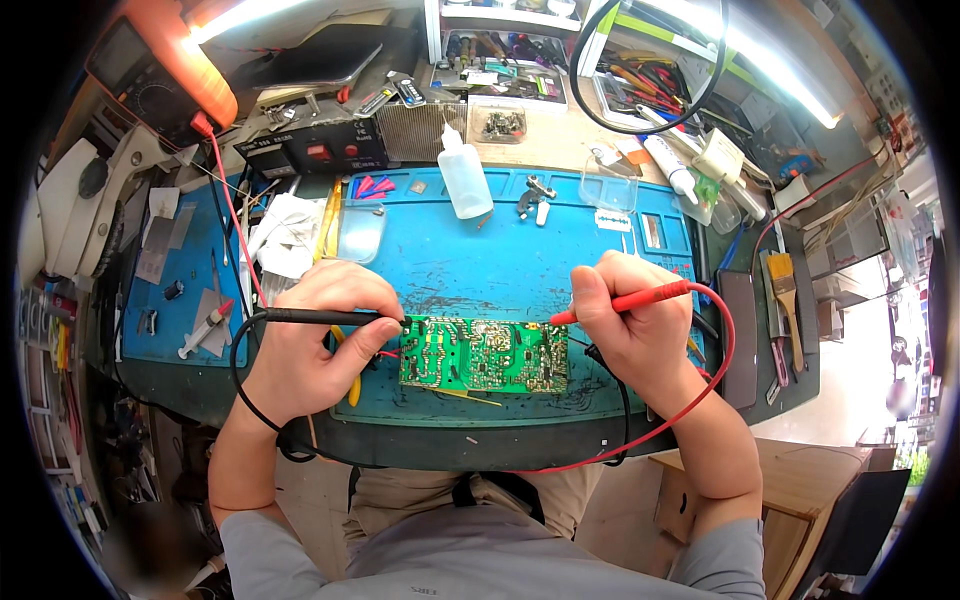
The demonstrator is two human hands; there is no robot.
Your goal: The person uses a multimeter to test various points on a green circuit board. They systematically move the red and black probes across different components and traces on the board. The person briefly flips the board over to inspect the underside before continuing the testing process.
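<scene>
A green circuit board lies solder side up on the blue work mat, close to the mat's front edge. My left hand is closed round a black test probe, its tip at the board's upper left corner. Pinched in my right hand is a red test probe. Its tip is at the board's upper right end; whether it touches a solder joint is too small to tell. Yellow-handled pliers lie partly hidden beside my left hand. An orange multimeter stands at the far left with a red lead plugged in.
Behind the board stand a white squeeze bottle and a small metal clamp-like part. White tissue and a clear plastic box lie behind my left hand. A brush is at the right. Red and black leads loop over the front edge.
</scene>
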